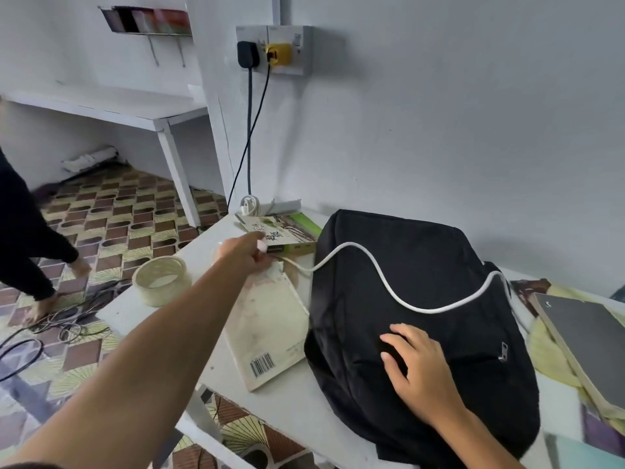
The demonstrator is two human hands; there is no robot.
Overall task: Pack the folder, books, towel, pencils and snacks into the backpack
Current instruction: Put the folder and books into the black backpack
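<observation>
Reaching left hand (252, 250) pinches white cable (358, 253) end by books (277, 231) | right hand (417, 363) flat, fingers straight, on backpack (389, 292) | risk: tugged cable snags, drags backpack off table (294, 401).

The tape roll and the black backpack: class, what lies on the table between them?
In the head view, a worn book with a barcode lies face down between the tape roll and the backpack, its right edge against the bag.

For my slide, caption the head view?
Left hand reaches for the book while right hand rests on the black backpack.
</observation>
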